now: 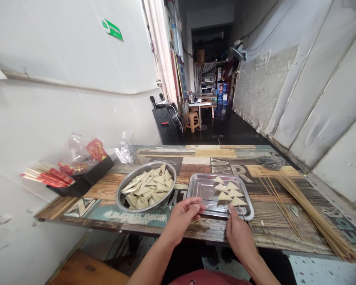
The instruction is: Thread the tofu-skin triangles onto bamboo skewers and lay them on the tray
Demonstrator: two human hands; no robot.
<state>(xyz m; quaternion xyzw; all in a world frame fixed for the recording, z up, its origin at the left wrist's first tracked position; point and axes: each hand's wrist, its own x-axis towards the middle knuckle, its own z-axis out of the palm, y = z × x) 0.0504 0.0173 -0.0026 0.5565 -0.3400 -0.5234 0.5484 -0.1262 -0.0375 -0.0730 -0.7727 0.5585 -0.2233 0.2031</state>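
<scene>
At the near right edge of the metal tray (201,188), a bamboo skewer (227,204) appears to be pinched between the fingertips of the right hand (239,232), presumably for steady control; by the tray's near left corner, the fingers of the left hand (182,215) are curled, and whether anything is gripped cannot be told. A skewer bundle (313,213) is laid right of the tray, seemingly for easy reach. In the tray, 6 pale tofu-like triangles (224,196) are arranged in 2 rows; many more are heaped in a steel bowl (173,187) left of it. Farther left of the tray, red-sleeved chopsticks (56,178) and red packets (96,149) are held in a black box (98,174).
</scene>
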